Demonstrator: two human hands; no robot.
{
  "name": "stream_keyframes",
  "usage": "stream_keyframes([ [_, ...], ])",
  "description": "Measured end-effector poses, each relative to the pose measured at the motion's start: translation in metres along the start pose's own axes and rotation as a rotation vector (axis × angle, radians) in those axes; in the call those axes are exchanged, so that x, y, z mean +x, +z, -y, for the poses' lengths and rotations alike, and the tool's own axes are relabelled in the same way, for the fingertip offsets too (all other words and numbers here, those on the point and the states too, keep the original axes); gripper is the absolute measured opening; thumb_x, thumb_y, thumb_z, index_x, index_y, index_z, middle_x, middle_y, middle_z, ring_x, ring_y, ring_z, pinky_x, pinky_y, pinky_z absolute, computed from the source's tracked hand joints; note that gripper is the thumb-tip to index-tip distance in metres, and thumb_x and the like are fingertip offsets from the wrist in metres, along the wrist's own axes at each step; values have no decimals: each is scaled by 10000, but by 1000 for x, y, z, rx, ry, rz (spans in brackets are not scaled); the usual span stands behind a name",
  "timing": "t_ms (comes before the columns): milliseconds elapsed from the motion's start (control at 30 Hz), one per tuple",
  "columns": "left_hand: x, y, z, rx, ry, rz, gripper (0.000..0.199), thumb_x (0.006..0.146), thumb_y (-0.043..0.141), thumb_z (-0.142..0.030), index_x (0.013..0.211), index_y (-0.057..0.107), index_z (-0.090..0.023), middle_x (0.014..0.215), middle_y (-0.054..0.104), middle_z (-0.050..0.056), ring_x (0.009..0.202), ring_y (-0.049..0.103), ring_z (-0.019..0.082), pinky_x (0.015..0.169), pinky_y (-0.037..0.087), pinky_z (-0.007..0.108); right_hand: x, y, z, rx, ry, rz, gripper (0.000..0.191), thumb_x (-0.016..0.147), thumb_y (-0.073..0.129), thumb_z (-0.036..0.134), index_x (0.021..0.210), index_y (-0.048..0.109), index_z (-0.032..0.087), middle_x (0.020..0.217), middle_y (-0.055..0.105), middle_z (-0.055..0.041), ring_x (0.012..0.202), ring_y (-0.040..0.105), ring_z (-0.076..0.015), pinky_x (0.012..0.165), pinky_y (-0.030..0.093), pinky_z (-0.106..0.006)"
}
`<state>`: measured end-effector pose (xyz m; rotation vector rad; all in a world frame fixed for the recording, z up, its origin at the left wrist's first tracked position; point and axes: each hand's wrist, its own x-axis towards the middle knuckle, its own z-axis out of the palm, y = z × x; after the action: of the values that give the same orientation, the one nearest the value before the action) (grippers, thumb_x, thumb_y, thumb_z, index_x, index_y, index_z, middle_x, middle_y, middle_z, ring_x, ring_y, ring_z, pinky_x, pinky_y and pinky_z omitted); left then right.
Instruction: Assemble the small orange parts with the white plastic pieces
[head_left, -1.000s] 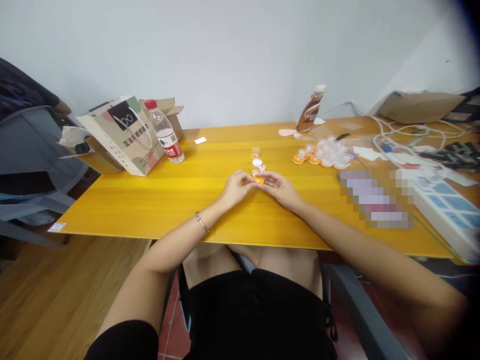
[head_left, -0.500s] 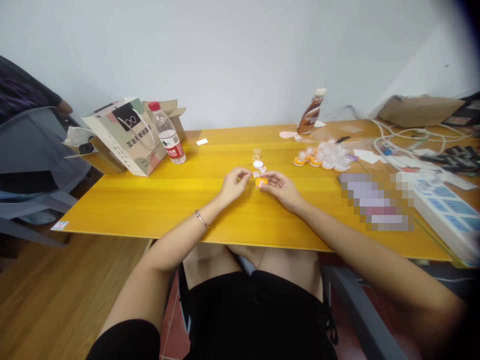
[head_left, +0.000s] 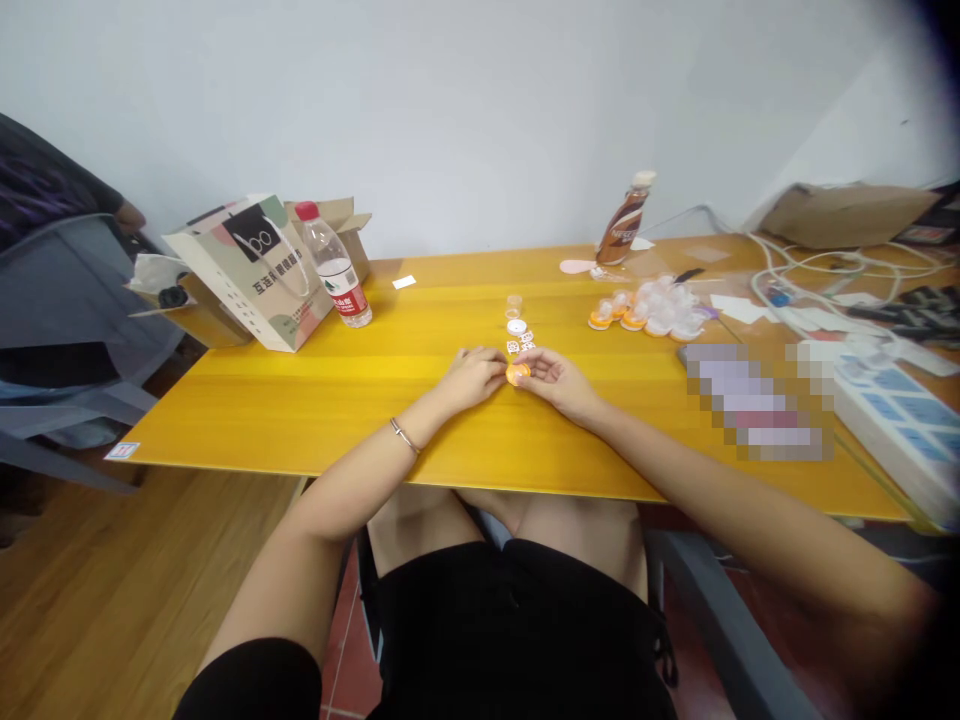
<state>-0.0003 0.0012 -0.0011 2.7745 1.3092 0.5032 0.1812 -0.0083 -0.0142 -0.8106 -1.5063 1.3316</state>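
At the centre of the frame, the left hand [head_left: 471,377] and the right hand [head_left: 559,378] are rested on the table [head_left: 300,400], with a small round disc [head_left: 517,373] held between them. Just above, small caps [head_left: 515,325] are laid. A paper bag [head_left: 251,270] and a water bottle [head_left: 332,265] are placed at upper left; a drink bottle [head_left: 622,220] and a pile of small pieces [head_left: 652,310] are set at upper right.

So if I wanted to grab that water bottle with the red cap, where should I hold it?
Hold the water bottle around its middle, near the red and white label, where the sides are straight and round. It leans a little against the paper bag on its left, so I'd come from the right or front, where the yellow table is bare. The cap end looks too narrow for a steady grip.
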Motion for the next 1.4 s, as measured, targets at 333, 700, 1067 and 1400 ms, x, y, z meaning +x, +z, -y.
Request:
stream_keyframes([
  [333,12,15,10,20,102,-56,202,870,506,-252,838,671,-140,847,616,69,822,578,154,756,446,245,2,0,0,30,31,25,327,629,753,376,890,616,233,961,643,-18,925,602,-162,954,439,-386],
  [700,8,5,6,-88,-29,-120,138,794,581,-270,788,654,-153,787,635,55,723,583,146,658,421,231,2,-2,-3,64,53,39,377,617,767,336,948,615,240,1023,652,-24,989,602,-168,994,412,-393],
  [1067,6,8,10,-660,-195,-347,162,779,575,-278,795,663,-143,753,704,37,681,645,128,667,486,231,2,-1,1,68,75,32,348,620,765,310,931,626,240,1021,661,-22,955,606,-149,1002,397,-390],
  [1400,12,14,9,-1022,-261,-340,236,676,698,-318,780,653,-111,782,709,66,696,653,125,700,519,257,2,-1,-1,38,56,54,356,617,759,327,930,617,234,1057,647,-31,947,609,-157,973,423,-389],
])
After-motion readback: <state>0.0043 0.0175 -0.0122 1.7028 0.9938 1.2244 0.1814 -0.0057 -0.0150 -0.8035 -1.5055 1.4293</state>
